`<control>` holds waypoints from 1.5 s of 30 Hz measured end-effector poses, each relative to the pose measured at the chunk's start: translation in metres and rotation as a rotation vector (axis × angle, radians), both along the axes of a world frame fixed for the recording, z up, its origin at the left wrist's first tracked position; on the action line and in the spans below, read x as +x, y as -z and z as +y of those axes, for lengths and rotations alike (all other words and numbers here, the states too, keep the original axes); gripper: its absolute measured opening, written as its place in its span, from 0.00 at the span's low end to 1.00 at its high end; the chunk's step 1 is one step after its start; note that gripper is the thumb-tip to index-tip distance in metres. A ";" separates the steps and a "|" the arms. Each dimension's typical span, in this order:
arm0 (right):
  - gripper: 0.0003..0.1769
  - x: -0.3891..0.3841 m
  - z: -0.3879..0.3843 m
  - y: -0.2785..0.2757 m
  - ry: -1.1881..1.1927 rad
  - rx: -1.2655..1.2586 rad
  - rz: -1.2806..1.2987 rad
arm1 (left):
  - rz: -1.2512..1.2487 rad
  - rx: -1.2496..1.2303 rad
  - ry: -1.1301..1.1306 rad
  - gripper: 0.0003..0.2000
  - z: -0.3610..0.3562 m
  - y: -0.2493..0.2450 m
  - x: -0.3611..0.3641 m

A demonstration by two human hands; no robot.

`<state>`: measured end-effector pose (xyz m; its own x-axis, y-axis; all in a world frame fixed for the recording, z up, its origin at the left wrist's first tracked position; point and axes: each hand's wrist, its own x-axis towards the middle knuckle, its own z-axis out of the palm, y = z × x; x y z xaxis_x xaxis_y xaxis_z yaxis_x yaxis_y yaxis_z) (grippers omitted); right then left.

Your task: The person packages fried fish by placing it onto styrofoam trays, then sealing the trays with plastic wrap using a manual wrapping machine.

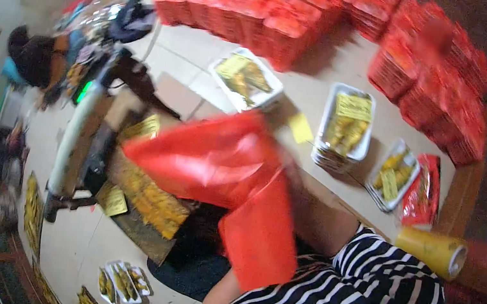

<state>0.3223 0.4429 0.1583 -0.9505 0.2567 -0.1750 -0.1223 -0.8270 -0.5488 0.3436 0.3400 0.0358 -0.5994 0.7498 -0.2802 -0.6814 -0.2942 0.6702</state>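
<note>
1. Head view showed the right hand blurred at the red bag's edge; whether its fingers were clenched or grasping could not be told. The left hand was hidden by the bag, so its fingers could not be read either.
2. The right forearm slanted up and leftward from a striped sleeve; the left forearm rose steeply beneath the bag's lower flap.
3. The red bag lay across the middle of the view, bent: its upper part ran lengthwise left to right, a corner pointing left, while its lower flap hung down.
4. Partly behind it sat a brown board bearing yellow pieces, beside a pale device with a green light.
5. Beyond were a yellow slip, a labeled white tray and a tray stack.
6. Farther out stood red bundles; a person was at the far left.
</note>
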 end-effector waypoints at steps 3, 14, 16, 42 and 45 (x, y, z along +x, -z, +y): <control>0.19 -0.016 0.038 -0.002 0.087 0.120 0.074 | -0.028 0.317 -0.053 0.37 -0.032 -0.026 -0.034; 0.21 0.010 0.122 0.089 0.153 0.087 -0.213 | -0.369 0.511 -0.281 0.28 -0.044 0.012 -0.057; 0.21 0.029 0.171 0.125 0.185 0.232 -0.249 | -0.404 0.754 -0.134 0.24 -0.058 0.046 -0.052; 0.07 0.031 -0.001 0.098 -0.629 1.541 -0.004 | 0.043 -0.328 -0.403 0.16 -0.048 0.049 -0.018; 0.09 0.028 -0.008 0.127 -0.472 1.342 0.047 | -0.142 -0.204 -0.464 0.17 -0.053 0.013 -0.012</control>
